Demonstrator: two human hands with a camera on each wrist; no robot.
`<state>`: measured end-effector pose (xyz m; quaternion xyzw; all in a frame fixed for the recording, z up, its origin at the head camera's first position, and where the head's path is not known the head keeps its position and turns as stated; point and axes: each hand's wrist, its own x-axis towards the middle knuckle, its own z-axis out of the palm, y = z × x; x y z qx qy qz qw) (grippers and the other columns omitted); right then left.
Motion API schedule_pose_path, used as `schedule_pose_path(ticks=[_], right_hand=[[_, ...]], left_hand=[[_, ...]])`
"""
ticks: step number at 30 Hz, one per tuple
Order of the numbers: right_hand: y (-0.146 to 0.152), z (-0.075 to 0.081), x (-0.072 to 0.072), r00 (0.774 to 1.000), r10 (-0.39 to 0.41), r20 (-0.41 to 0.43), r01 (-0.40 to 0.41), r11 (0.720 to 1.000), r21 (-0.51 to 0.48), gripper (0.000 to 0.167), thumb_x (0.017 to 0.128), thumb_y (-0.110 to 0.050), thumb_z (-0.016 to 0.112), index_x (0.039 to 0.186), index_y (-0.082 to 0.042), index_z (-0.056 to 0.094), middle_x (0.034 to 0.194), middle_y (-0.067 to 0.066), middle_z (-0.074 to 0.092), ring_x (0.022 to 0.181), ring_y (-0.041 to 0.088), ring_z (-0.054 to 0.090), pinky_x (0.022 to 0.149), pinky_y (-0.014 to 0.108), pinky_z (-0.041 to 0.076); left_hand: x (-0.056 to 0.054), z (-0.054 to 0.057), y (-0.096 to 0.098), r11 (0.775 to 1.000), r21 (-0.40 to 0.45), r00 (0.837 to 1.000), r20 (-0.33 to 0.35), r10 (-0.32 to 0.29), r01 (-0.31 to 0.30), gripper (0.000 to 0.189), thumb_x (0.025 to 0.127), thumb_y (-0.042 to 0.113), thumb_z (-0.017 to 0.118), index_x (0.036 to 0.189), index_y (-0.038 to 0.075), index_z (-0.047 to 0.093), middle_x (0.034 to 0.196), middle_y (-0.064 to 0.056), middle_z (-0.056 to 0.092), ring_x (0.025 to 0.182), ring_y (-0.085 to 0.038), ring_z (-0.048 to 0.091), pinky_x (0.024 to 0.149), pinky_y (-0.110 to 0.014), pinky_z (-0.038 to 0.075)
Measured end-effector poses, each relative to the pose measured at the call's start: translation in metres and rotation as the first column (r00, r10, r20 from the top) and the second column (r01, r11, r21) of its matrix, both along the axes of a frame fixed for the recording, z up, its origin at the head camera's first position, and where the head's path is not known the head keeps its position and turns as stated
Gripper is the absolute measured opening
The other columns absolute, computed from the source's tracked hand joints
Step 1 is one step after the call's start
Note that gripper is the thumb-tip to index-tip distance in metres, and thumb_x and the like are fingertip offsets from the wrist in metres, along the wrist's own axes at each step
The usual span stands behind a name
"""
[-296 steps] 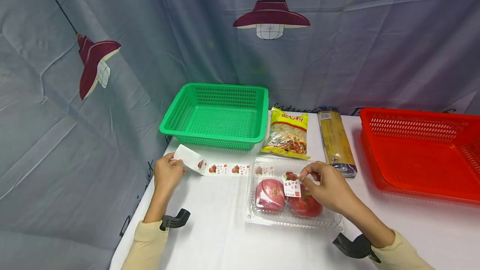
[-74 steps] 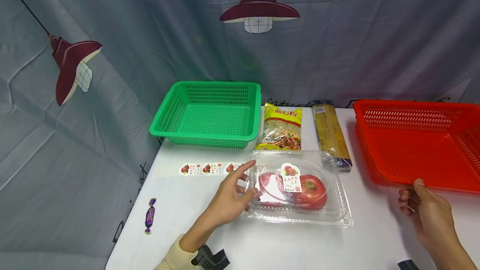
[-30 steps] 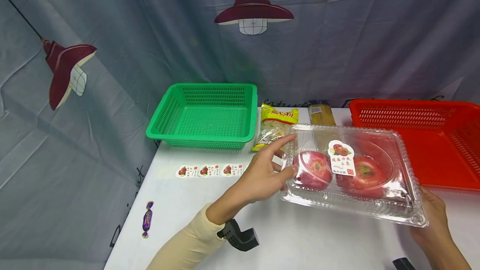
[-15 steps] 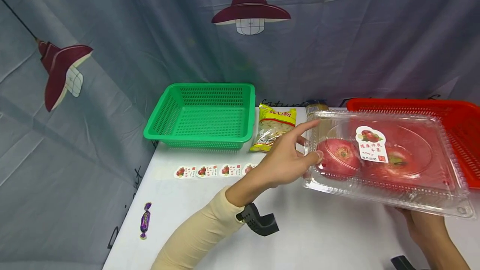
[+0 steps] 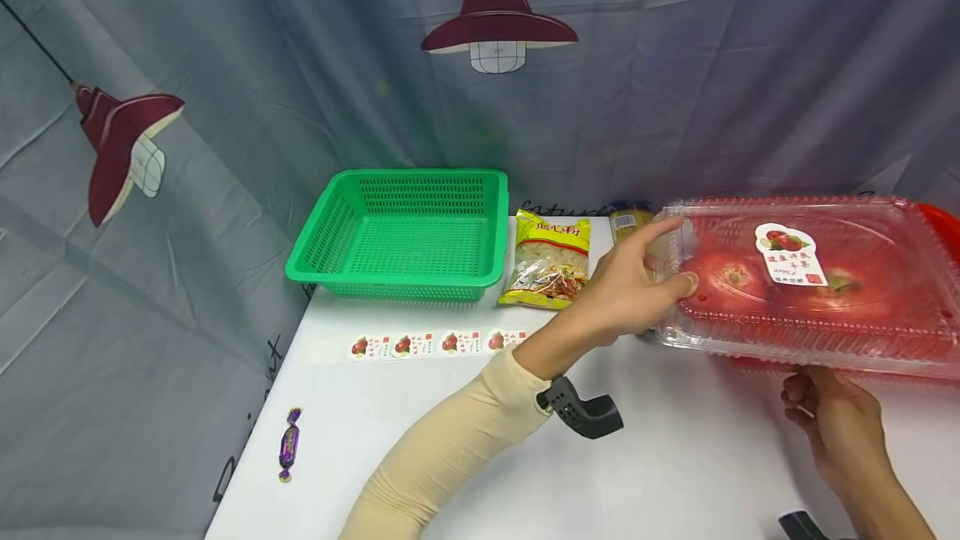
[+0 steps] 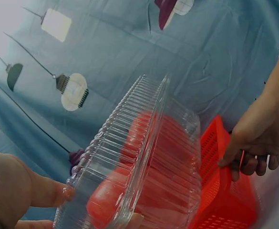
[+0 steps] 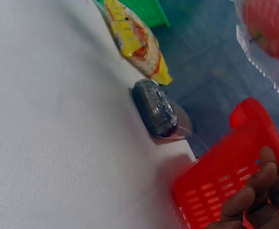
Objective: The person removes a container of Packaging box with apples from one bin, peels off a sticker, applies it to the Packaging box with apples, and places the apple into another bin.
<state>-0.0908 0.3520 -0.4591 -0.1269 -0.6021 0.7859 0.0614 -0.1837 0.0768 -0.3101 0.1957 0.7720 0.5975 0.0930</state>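
Observation:
A clear plastic clamshell box [image 5: 885,227] holds two red apples [image 5: 723,280] and bears a white apple sticker [image 5: 791,255] on its lid. My left hand [image 5: 633,286] pinches the box by its left edge, thumb on top. The box hangs raised and tilted over the red basket [image 5: 943,227], hiding most of it in the head view. In the left wrist view, my right hand [image 6: 263,133] grips the basket's rim with the thumb over it and the fingers curled. The right wrist view also has these fingers at the basket wall [image 7: 215,176].
A green basket [image 5: 491,273] stands at the back left. Beside it lie a yellow pasta bag [image 5: 551,261] and a long pasta pack [image 5: 626,219], partly covered. A strip of apple stickers [image 5: 412,346] lies on the white table, with a purple-wrapped candy [image 5: 288,444] near the left edge.
My left hand has lifted the box off the table and carried it right, over the red basket. Earlier, my right hand held a sticker above the lid; it has since moved to the basket.

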Motion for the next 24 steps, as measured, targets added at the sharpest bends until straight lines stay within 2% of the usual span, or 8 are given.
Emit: schedule_pose_path(ticks=[5, 7, 9, 12, 15, 18, 21, 24], right_hand=[[0.000, -0.001, 0.001, 0.998, -0.017, 0.053, 0.016, 1.000, 0.025, 0.024, 0.102, -0.031, 0.052, 0.097, -0.012, 0.067, 0.077, 0.003, 0.058, 0.070, 0.014, 0.054, 0.059, 0.026, 0.049], [0.001, -0.002, 0.001, 0.998, -0.010, 0.058, 0.009, 1.000, 0.028, 0.025, 0.102, -0.031, 0.052, 0.095, -0.012, 0.067, 0.077, 0.003, 0.058, 0.071, 0.015, 0.055, 0.059, 0.026, 0.049], [0.001, -0.002, 0.001, 0.999, 0.005, 0.044, -0.006, 1.000, 0.021, 0.027, 0.102, -0.030, 0.052, 0.093, -0.011, 0.068, 0.076, 0.004, 0.058, 0.070, 0.015, 0.056, 0.060, 0.026, 0.050], [0.001, -0.002, 0.002, 0.999, 0.027, 0.040, -0.027, 0.999, 0.023, 0.027, 0.103, -0.030, 0.052, 0.094, -0.011, 0.068, 0.076, 0.004, 0.059, 0.071, 0.016, 0.057, 0.060, 0.026, 0.050], [0.001, 0.000, 0.002, 0.998, 0.034, 0.050, -0.035, 0.999, 0.015, 0.027, 0.103, -0.031, 0.051, 0.094, -0.012, 0.068, 0.076, 0.004, 0.059, 0.071, 0.016, 0.057, 0.061, 0.026, 0.051], [0.002, 0.001, 0.003, 0.998, 0.028, 0.063, -0.028, 1.000, 0.000, 0.029, 0.103, -0.032, 0.051, 0.093, -0.012, 0.070, 0.076, 0.004, 0.059, 0.070, 0.016, 0.057, 0.060, 0.026, 0.050], [0.003, 0.003, 0.004, 0.997, 0.018, 0.069, -0.017, 1.000, -0.009, 0.032, 0.102, -0.033, 0.051, 0.091, -0.010, 0.071, 0.074, 0.004, 0.059, 0.070, 0.016, 0.057, 0.060, 0.026, 0.049], [0.004, 0.005, 0.005, 0.997, 0.013, 0.071, -0.012, 1.000, -0.005, 0.034, 0.103, -0.033, 0.051, 0.089, -0.009, 0.071, 0.073, 0.005, 0.059, 0.069, 0.016, 0.057, 0.059, 0.026, 0.049]], left_hand=[[-0.007, 0.001, 0.019, 0.999, -0.043, 1.000, -0.007, 0.026, -0.026, 0.066, 0.086, 0.013, 0.073, 0.144, 0.031, 0.048, 0.131, 0.009, 0.052, 0.093, -0.007, 0.053, 0.070, -0.021, 0.046], [-0.008, 0.000, 0.025, 0.998, -0.054, 1.000, 0.002, 0.023, -0.023, 0.066, 0.086, 0.014, 0.072, 0.144, 0.032, 0.047, 0.126, 0.010, 0.055, 0.079, -0.006, 0.053, 0.072, -0.020, 0.046], [-0.010, -0.002, 0.031, 0.997, -0.072, 1.000, 0.007, 0.023, -0.023, 0.067, 0.086, 0.015, 0.072, 0.145, 0.033, 0.046, 0.113, 0.009, 0.060, 0.063, -0.007, 0.049, 0.070, -0.019, 0.044], [-0.014, -0.004, 0.042, 0.993, -0.111, 0.999, -0.009, 0.035, -0.036, 0.068, 0.086, 0.017, 0.072, 0.145, 0.035, 0.045, 0.083, 0.008, 0.060, 0.054, -0.008, 0.041, 0.072, -0.018, 0.041], [-0.018, -0.007, 0.054, 0.991, -0.124, 0.999, -0.021, 0.048, -0.050, 0.067, 0.085, 0.018, 0.073, 0.145, 0.035, 0.046, 0.083, 0.009, 0.060, 0.068, -0.004, 0.049, 0.075, -0.017, 0.041], [-0.021, -0.009, 0.068, 0.987, -0.140, 0.997, -0.039, 0.069, -0.073, 0.065, 0.084, 0.019, 0.074, 0.142, 0.035, 0.049, 0.116, 0.017, 0.060, 0.091, 0.000, 0.051, 0.079, -0.016, 0.039], [-0.024, -0.010, 0.084, 0.983, -0.160, 0.995, -0.050, 0.083, -0.090, 0.064, 0.083, 0.021, 0.074, 0.141, 0.035, 0.051, 0.126, 0.019, 0.056, 0.101, 0.001, 0.049, 0.076, -0.016, 0.040], [-0.026, -0.013, 0.099, 0.976, -0.185, 0.993, -0.056, 0.103, -0.111, 0.062, 0.083, 0.023, 0.075, 0.139, 0.036, 0.052, 0.119, 0.018, 0.058, 0.101, -0.001, 0.047, 0.074, -0.017, 0.040]])
